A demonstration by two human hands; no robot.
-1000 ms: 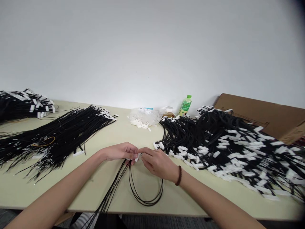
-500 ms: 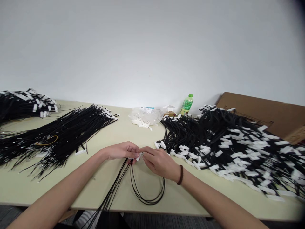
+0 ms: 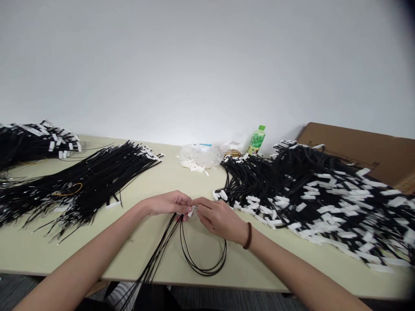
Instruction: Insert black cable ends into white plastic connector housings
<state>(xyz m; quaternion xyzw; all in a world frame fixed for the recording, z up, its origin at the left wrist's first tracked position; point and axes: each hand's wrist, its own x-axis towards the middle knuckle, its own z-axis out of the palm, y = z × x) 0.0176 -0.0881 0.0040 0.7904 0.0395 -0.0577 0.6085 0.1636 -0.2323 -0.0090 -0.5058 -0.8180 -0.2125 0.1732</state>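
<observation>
My left hand [image 3: 171, 203] is closed around a small white connector [image 3: 192, 211], with thumb and fingers pinching it. My right hand [image 3: 220, 218] meets it from the right, its fingertips closed on the end of a thin black cable beside the connector. Several black cables [image 3: 164, 242] hang from below my left hand and run over the table's front edge. Others form a loop [image 3: 207, 272] that curves back up toward my right hand. The fingers partly hide the connector and the cable ends.
Bundles of black cables [image 3: 97, 172] lie at the left. A large heap of white-ended cables [image 3: 324, 194] covers the right, by a cardboard box [image 3: 356, 144]. Behind my hands are a clear bag [image 3: 214, 155] with small white parts [image 3: 193, 165] and a green-capped bottle [image 3: 256, 140].
The view has shifted slightly, so everything appears a little further right. Both hands keep nearly the same pose at the white connector.
</observation>
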